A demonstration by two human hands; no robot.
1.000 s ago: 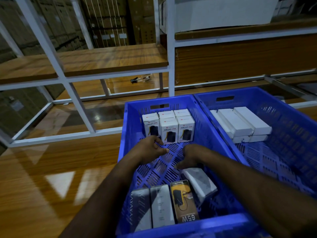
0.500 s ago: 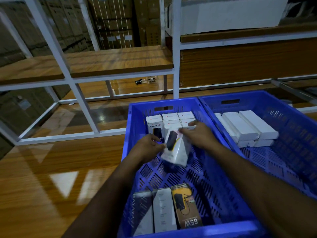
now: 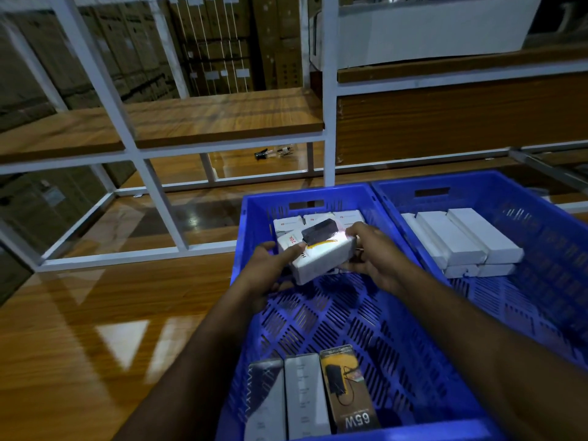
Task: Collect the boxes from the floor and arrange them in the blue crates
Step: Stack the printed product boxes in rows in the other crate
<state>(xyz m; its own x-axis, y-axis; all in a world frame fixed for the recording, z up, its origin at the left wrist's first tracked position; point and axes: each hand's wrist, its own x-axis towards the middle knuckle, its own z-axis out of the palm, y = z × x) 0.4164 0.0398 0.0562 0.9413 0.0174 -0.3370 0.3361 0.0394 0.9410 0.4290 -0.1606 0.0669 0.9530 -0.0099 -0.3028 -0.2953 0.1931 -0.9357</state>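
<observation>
Two blue crates stand side by side on the wooden floor. Over the far half of the near crate (image 3: pixel 248 218), both my hands hold a white box (image 3: pixel 318 254) with a black device printed on it. My left hand (image 3: pixel 273 265) grips its left end, thumb on top. My right hand (image 3: pixel 372 253) grips its right end. Behind it a row of similar white boxes (image 3: pixel 288 224) stands against the crate's far wall. Three boxes (image 3: pixel 305 396) lie at the crate's near end, one yellow-black marked 65W (image 3: pixel 346 389). The right crate (image 3: pixel 541 205) holds several plain white boxes (image 3: pixel 467 240).
A white metal rack (image 3: pixel 152 183) with wooden shelves (image 3: pixel 216 119) stands just beyond the crates. A small dark object (image 3: pixel 273 152) lies on the floor under the rack. Stacked cartons fill the background. Glossy wooden floor (image 3: pixel 95 329) spreads to the left.
My right hand lifted the white box from the crate's near end and carried it to the far row. My left hand joined it, and the box has turned flatter between both hands.
</observation>
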